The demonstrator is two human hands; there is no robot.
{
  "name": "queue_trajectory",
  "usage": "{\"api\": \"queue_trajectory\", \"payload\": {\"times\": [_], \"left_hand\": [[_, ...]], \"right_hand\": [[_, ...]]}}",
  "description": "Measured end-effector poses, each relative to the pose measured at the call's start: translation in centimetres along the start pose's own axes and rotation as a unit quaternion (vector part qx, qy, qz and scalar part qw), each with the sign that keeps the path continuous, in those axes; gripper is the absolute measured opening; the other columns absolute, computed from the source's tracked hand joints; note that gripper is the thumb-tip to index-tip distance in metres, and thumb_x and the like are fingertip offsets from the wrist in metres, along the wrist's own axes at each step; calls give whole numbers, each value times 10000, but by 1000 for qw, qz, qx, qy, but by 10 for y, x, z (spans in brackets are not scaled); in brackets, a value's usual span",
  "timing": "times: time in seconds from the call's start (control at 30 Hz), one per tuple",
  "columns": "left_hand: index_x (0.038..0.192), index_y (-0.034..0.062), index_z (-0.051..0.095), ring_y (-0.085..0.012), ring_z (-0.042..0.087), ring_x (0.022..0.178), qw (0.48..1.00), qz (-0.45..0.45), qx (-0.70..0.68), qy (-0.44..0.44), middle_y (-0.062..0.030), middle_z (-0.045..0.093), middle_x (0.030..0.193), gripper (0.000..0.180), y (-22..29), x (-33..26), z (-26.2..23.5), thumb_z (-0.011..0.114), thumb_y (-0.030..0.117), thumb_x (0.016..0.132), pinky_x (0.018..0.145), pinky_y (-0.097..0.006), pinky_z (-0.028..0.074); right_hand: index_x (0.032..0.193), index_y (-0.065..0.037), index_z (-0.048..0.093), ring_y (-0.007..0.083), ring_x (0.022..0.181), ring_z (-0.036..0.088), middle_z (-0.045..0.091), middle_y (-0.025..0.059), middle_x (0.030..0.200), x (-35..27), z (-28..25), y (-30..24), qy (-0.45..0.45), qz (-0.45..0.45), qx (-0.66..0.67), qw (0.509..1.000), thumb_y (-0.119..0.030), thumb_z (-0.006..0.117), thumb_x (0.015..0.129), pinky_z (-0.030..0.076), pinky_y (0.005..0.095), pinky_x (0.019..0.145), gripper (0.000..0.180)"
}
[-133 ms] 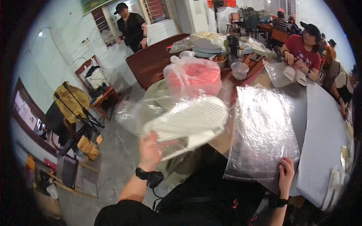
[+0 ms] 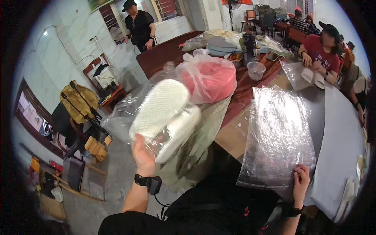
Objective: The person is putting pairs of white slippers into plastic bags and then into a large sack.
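Observation:
My left hand point(image 2: 143, 159) is closed around the near end of a pair of white slippers point(image 2: 160, 107) in a clear plastic bag, tilted and held up off the table's left side. The bag's loose end trails to the left. My right hand point(image 2: 300, 180) has its bent fingers on the lower right corner of a flat clear plastic bag point(image 2: 276, 135), which lies shining on the table. Whether several such bags are stacked there, I cannot tell.
Beyond the slippers sits a red bundle point(image 2: 211, 78) in a translucent bag. A round clear tub point(image 2: 256, 71) and a dark bottle point(image 2: 249, 49) stand behind it. Across the table a co-worker point(image 2: 322, 55) handles white slippers point(image 2: 313, 77). A grey sheet point(image 2: 340, 145) covers the right side.
My left hand has swung the bagged slippers to the left and turned them more upright. My right hand stays at the flat bag's corner. The whole view has shifted slightly.

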State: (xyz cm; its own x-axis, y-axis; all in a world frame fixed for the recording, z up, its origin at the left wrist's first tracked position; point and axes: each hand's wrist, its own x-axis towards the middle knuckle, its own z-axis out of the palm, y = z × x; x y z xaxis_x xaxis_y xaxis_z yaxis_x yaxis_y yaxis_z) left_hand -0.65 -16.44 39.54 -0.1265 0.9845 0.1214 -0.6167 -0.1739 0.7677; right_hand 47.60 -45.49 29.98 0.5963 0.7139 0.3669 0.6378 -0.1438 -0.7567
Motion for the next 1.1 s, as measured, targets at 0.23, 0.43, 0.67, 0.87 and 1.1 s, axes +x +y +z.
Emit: {"api": "queue_trajectory", "payload": {"times": [0.23, 0.43, 0.67, 0.87, 1.1], "left_hand": [[1293, -50, 533, -277, 673, 1013, 990, 57, 36, 121, -152, 638, 1229, 374, -48, 44, -24, 586, 243, 1068, 902, -438, 568], [1391, -98, 446, -281, 607, 1089, 933, 61, 350, 56, -161, 587, 1332, 470, -169, 78, -76, 587, 188, 1045, 994, -386, 472], [1501, -46, 360, -383, 558, 1260, 852, 66, 518, -41, -243, 548, 1439, 519, -233, 54, -95, 491, -1, 1001, 1088, -409, 417], [1559, 57, 298, -412, 363, 1431, 875, -177, 402, -202, -201, 319, 1584, 536, -271, 58, -177, 428, 36, 1039, 1147, -490, 357], [1656, 174, 140, -422, 75, 1578, 369, -39, 810, -453, -150, 3, 1731, 649, -307, 81, -286, 417, 109, 1073, 1188, -713, 216]], "right_hand": [[1046, 49, 657, 314, 1161, 608, 627, 147, 1228, 4, 3, -3, -2, -13, -25, 1000, 77, 625, 901, 460, 363, 1015, 150], [1049, 39, 657, 339, 1157, 609, 629, 157, 1222, 3, 5, 5, 2, -24, -39, 999, 77, 627, 883, 460, 375, 1015, 173], [1059, 30, 646, 351, 1153, 608, 629, 166, 1222, 2, 3, 6, -7, -45, -90, 995, 84, 614, 884, 461, 382, 1013, 186], [1060, 24, 634, 344, 1140, 606, 624, 161, 1209, 2, 9, -1, 4, -48, -97, 994, 94, 592, 894, 457, 379, 1021, 185], [1082, 18, 602, 342, 1145, 598, 618, 164, 1212, 10, 19, -8, -23, -63, -91, 994, 102, 551, 905, 449, 379, 1030, 203]]}}
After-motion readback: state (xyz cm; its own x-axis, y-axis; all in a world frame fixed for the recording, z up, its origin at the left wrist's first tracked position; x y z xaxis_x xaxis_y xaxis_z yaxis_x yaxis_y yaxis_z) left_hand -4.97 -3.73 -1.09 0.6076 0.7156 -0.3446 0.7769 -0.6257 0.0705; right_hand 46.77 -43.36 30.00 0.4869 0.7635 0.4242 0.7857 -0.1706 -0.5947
